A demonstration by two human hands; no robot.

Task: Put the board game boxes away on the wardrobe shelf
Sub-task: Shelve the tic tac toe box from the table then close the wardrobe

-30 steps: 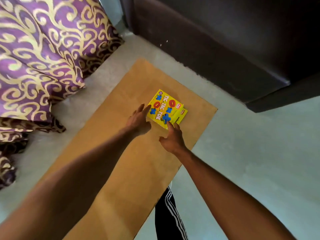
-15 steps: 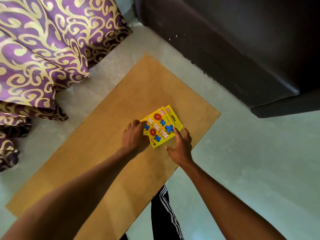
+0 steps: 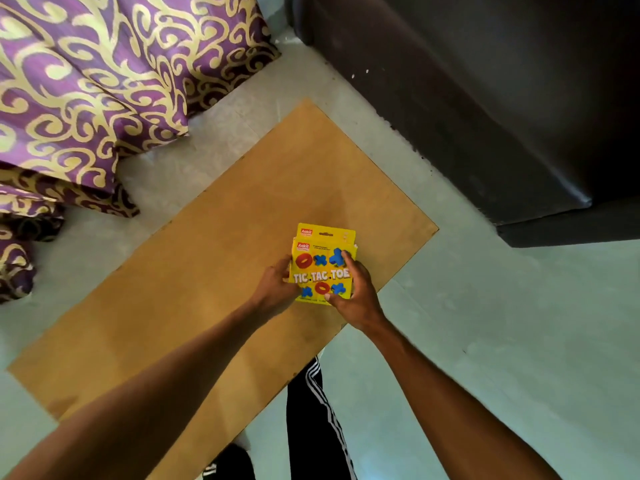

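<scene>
Two yellow Tic-Tac-Toe boxes (image 3: 322, 268) are stacked, the lower one showing as a yellow strip behind the top one. They are held above a brown board (image 3: 207, 271) lying on the floor. My left hand (image 3: 277, 285) grips the stack's left edge. My right hand (image 3: 356, 292) grips its right edge, with the forefinger lying over the front near a blue cross. No wardrobe shelf is in view.
A purple and gold patterned cloth (image 3: 104, 81) hangs at the upper left. A dark brown piece of furniture (image 3: 485, 98) fills the upper right. My leg in black trousers with white stripes (image 3: 318, 427) stands at the board's near edge on a pale green floor (image 3: 519, 341).
Both hands closed on the stacked boxes, turned them square to me and drew them nearer. The view has tilted further down.
</scene>
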